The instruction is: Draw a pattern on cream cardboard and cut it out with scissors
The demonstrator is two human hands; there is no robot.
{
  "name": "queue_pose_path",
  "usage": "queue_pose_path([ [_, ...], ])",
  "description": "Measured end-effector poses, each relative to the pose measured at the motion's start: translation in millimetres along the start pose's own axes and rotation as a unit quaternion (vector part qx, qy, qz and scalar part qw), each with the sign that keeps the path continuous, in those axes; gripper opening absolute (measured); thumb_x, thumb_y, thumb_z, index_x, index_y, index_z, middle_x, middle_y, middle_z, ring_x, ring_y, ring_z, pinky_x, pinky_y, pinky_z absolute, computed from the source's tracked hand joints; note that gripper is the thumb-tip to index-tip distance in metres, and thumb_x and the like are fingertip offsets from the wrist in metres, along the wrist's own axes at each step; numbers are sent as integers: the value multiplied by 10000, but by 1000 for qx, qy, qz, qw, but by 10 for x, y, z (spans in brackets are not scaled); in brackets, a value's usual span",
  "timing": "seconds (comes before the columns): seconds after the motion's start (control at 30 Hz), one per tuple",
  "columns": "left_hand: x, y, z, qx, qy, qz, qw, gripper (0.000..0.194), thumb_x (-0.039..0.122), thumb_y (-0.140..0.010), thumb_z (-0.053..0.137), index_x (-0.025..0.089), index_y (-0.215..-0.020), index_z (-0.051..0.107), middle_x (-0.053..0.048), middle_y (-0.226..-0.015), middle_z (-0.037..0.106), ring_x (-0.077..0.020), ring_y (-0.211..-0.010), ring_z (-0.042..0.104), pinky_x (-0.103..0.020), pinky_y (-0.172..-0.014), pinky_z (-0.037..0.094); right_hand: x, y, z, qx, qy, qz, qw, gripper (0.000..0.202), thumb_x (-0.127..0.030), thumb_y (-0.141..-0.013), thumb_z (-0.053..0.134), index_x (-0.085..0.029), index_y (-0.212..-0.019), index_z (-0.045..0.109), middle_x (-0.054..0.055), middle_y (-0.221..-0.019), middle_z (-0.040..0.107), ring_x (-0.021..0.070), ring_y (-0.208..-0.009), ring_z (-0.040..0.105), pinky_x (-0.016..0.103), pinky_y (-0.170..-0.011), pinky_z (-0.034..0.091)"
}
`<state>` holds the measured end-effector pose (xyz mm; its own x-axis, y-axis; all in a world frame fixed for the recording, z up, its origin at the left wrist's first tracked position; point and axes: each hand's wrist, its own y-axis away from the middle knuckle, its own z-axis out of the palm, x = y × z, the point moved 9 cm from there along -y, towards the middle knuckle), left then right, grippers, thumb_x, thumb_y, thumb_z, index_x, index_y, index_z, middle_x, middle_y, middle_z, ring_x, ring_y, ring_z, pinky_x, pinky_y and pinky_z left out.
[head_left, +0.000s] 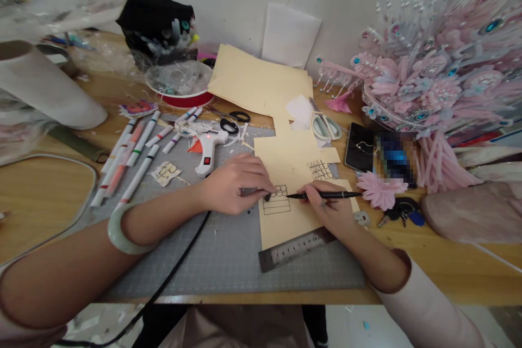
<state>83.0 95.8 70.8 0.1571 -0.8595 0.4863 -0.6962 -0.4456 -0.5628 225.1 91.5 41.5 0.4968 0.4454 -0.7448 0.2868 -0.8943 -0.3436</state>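
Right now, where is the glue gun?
In the head view, the glue gun lies left of centre on the cutting mat, close beside the left hand.

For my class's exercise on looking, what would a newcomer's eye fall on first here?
A pink beaded ornament dominates the upper right. In the centre, the right hand holds a black pen over a cream sheet. A white glue gun lies beyond the left hand.

So the yellow card [277,160] is lying flat, with a box [277,208] inked on it in thin black lines: little circles up top, straight lines running across below. The black pen [336,194] is slim and nearly level, nib pointing left right by the box's right edge. Can't tell if it's actually touching. Steel ruler [285,254] slants along the card's near edge.
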Motion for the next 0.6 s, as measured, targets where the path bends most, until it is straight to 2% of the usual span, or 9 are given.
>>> queue_pose_path([
  [0.33,3,0,43,-20,24,5,999,161,129,-805,526,194,-832,670,-53,-757,694,-166,-746,601,-302,-708,438,-49,11,5,-15,21,-5,1000,212,-201,-843,479,-181,-727,655,4,-639,668,127,-597,621,228,-567,482],
  [0.6,-10,-9,62,-32,32,-1,999,161,112,-808,510,182,-808,655,-56,-716,665,-163,-712,589,-300,-699,432,-343,113,150,-61,16,-101,993,154,-156,-843,490,-192,-839,640,29,-760,689,128,-699,640,227,-655,513],
])
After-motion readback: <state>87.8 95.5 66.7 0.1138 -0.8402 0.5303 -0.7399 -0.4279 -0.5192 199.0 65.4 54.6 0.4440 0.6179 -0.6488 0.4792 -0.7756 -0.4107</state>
